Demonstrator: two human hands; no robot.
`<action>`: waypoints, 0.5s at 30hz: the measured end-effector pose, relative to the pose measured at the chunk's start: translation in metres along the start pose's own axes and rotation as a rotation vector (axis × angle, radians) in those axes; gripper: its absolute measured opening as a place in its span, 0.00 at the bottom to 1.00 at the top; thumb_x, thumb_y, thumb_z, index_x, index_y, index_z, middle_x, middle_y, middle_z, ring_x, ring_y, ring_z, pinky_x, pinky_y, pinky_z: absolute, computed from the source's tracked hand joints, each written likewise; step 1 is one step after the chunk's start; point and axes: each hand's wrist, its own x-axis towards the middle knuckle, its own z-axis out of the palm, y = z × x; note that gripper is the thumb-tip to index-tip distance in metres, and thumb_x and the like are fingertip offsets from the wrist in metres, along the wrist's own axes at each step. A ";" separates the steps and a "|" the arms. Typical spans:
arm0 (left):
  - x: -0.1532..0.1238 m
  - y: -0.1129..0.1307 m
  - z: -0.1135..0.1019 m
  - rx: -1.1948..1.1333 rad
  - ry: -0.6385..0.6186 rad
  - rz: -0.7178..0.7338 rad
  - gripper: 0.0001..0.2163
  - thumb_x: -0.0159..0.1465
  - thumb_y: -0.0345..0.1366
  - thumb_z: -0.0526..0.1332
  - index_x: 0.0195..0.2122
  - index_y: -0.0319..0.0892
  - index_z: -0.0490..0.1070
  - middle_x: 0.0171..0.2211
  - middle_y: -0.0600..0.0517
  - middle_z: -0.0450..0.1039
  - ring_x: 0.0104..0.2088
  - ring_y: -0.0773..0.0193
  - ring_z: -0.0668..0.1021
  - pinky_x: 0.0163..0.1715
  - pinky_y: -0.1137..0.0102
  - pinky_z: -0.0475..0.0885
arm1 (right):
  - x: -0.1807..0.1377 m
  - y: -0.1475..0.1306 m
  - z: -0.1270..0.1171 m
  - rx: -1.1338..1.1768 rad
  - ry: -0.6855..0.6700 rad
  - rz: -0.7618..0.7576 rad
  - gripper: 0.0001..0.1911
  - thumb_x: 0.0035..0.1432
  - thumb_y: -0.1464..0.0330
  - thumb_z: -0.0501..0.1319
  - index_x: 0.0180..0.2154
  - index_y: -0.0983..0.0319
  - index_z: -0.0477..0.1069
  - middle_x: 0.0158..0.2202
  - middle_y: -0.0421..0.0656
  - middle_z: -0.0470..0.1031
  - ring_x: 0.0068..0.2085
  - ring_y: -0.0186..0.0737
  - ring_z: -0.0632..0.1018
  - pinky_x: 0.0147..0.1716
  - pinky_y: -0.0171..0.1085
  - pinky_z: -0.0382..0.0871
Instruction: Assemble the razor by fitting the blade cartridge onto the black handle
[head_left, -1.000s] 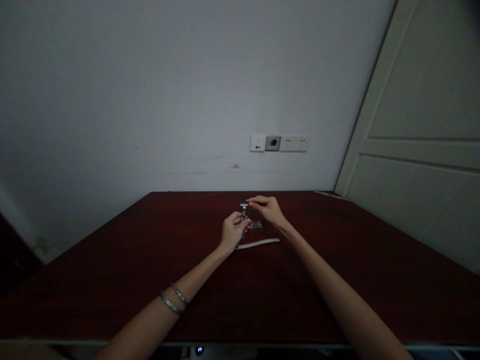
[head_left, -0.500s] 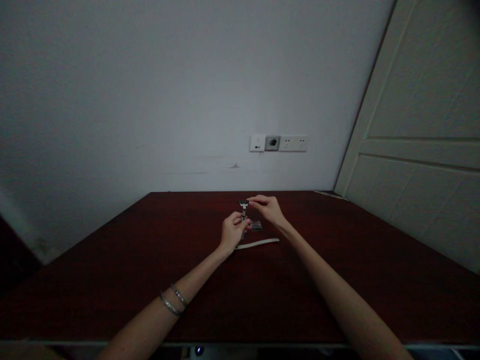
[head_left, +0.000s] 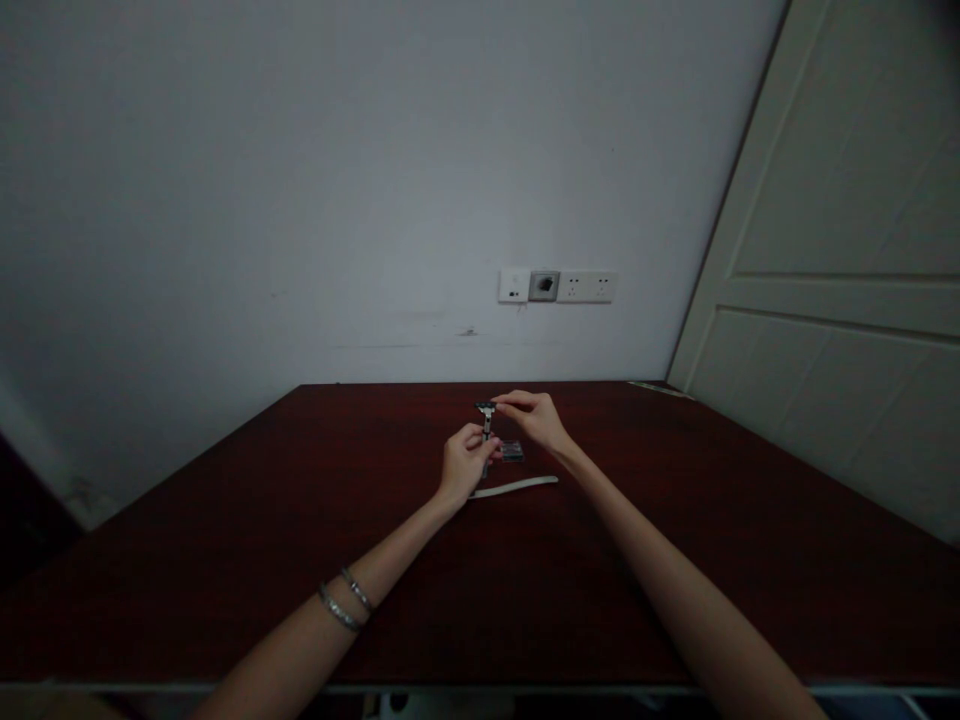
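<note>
My left hand (head_left: 466, 460) is closed around the handle of a razor (head_left: 487, 422), which stands upright with its dark head on top. At the right end of that head, the thumb and fingertips of my right hand (head_left: 534, 415) are pinched together on its edge. A small clear case (head_left: 511, 451) with dark contents rests on the table just right of my left fingers. Nearer to me lies a thin, pale, slightly curved strip (head_left: 517, 487), its left end beside my left wrist.
The dark red table (head_left: 585, 590) reaches back to a pale wall (head_left: 375, 200). Several sockets and plates (head_left: 556, 287) are fixed low on the wall. On the right stands a light panelled door (head_left: 840, 250). Two bracelets (head_left: 346, 598) circle my left forearm.
Almost nothing differs. The razor's head has shifted very slightly left and down, while both hands keep their hold and the case and strip stay in place.
</note>
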 end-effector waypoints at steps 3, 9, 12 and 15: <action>0.000 0.000 0.000 0.000 -0.003 -0.001 0.10 0.50 0.36 0.64 0.29 0.37 0.66 0.25 0.49 0.75 0.23 0.64 0.78 0.21 0.75 0.69 | 0.000 -0.002 -0.001 -0.014 -0.009 -0.004 0.09 0.50 0.67 0.61 0.31 0.63 0.77 0.31 0.45 0.77 0.33 0.38 0.75 0.34 0.35 0.66; 0.000 -0.001 0.000 -0.010 -0.016 -0.025 0.10 0.50 0.37 0.64 0.30 0.37 0.67 0.26 0.49 0.76 0.23 0.65 0.78 0.21 0.75 0.70 | 0.000 -0.004 -0.003 -0.037 -0.045 -0.028 0.08 0.51 0.67 0.60 0.31 0.63 0.77 0.31 0.45 0.77 0.33 0.38 0.75 0.35 0.35 0.66; 0.000 -0.002 0.000 -0.007 -0.015 -0.020 0.10 0.50 0.37 0.64 0.30 0.37 0.67 0.26 0.49 0.75 0.22 0.65 0.77 0.21 0.75 0.69 | 0.000 -0.003 -0.003 -0.036 -0.056 -0.034 0.08 0.51 0.67 0.60 0.31 0.63 0.77 0.31 0.45 0.77 0.33 0.39 0.75 0.35 0.36 0.66; 0.001 -0.003 -0.001 -0.001 -0.015 -0.011 0.10 0.50 0.37 0.64 0.30 0.37 0.67 0.25 0.49 0.75 0.21 0.66 0.77 0.20 0.76 0.69 | 0.000 -0.002 -0.004 -0.032 -0.067 -0.059 0.08 0.51 0.67 0.59 0.31 0.62 0.77 0.31 0.44 0.77 0.33 0.39 0.75 0.35 0.36 0.66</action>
